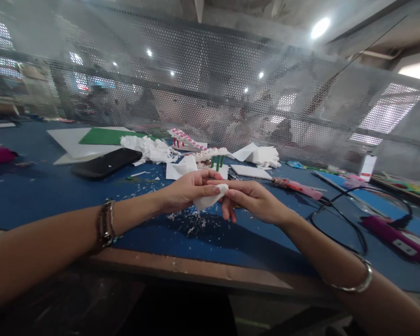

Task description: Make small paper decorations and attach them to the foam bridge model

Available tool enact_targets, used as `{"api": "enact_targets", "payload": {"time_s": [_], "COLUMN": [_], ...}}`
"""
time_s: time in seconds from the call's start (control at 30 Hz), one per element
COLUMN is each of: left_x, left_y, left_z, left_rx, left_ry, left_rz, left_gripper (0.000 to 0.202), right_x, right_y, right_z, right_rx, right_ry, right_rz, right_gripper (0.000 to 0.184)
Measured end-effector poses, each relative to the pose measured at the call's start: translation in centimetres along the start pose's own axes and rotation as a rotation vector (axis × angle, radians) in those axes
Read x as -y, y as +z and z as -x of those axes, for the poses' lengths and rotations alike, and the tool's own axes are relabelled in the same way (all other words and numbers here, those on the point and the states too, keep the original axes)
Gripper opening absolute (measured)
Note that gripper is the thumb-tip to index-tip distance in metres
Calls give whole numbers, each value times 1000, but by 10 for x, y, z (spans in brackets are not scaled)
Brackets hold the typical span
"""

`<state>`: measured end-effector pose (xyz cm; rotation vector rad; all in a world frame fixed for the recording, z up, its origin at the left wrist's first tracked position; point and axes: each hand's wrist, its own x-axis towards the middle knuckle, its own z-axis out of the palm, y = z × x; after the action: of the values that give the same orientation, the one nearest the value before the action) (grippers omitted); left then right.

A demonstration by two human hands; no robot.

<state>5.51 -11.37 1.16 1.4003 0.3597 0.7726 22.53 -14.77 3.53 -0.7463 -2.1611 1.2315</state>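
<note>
A small piece of white paper (pixel 207 200) is pinched between both hands above the table's front half. My left hand (pixel 185 189) has its thumb on top of the paper. From the other side, my right hand (pixel 254 198) grips the paper's upper corner between thumb and forefinger; its lower fingers hang curled beneath. White paper scraps (pixel 196 224) lie scattered on the table below the hands. Just beyond stands a small craft piece with green posts (pixel 217 162) and a whitish top, and behind it a pink-and-white strip (pixel 185 136).
Crumpled white paper (pixel 150 148) and a black phone (pixel 107 163) lie to the left, near a green sheet (pixel 101 136). On the right are a glue gun (pixel 297 186), its black cable (pixel 357 233) and a magenta power strip (pixel 399 240). A perforated metal screen (pixel 203 84) rises behind.
</note>
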Motion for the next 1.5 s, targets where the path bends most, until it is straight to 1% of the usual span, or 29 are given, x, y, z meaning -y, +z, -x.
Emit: {"api": "enact_targets", "payload": {"time_s": [0.13, 0.2, 0.27, 0.33, 0.43, 0.5, 0.6, 0.7, 0.77, 0.87, 0.97, 1.03, 1.13, 1.17, 1.23, 1.33, 1.43, 1.5], "left_x": [1, 1, -1, -4, -7, -7, -4, -1, 0, 0, 0, 0, 0, 0, -1, -2, -3, -3], "left_y": [-2, -2, -2, -1, 0, 0, -2, -4, -5, -6, -6, -6, -6, -6, -6, -6, -6, -6], "left_z": [0, 0, 0, 1, 1, 1, -1, -3, -3, -4, -3, -3, -2, -2, -2, -3, -3, -3], "left_rx": [6, 11, -3, -36, -54, -50, -71, -94, -100, -99, -92, -93, -97, -98, -95, -85, -85, -84], "left_ry": [-3, 1, 2, -2, -8, -12, -17, -24, -34, -36, -32, -35, -33, -31, -31, -36, -32, -32], "left_rz": [23, 47, 61, 63, 68, 71, 56, 36, 19, 3, -9, -18, -23, -26, -31, -34, -25, -22], "left_gripper": [33, 35, 37, 38, 33, 31, 30, 31, 31, 30, 30, 31, 32, 33, 34, 36, 37, 37], "right_x": [-1, -2, -2, -3, -3, -2, 0, 1, 1, 1, 0, -1, -3, -3, -3, -2, -3, -5], "right_y": [-1, -1, -2, -3, -5, -5, -3, -1, 0, 0, 1, 1, 1, 1, 2, 2, 1, 0], "right_z": [2, 2, 1, -1, -3, -3, -3, -3, -3, -3, -3, -3, -3, -3, -3, -2, -2, -1], "right_rx": [29, -4, -119, -281, -477, -562, -618, -605, -582, -554, -515, -506, -534, -539, -530, -473, -421, -419], "right_ry": [0, -14, -40, -52, -16, 2, 3, -21, -57, -83, -66, -45, -24, -22, -18, -19, -24, -18], "right_rz": [-14, -7, 33, 87, 174, 222, 231, 210, 229, 307, 363, 356, 289, 269, 264, 332, 432, 482], "right_gripper": [41, 39, 35, 29, 19, 14, 12, 9, 10, 24, 34, 30, 14, 12, 11, 11, 23, 31]}}
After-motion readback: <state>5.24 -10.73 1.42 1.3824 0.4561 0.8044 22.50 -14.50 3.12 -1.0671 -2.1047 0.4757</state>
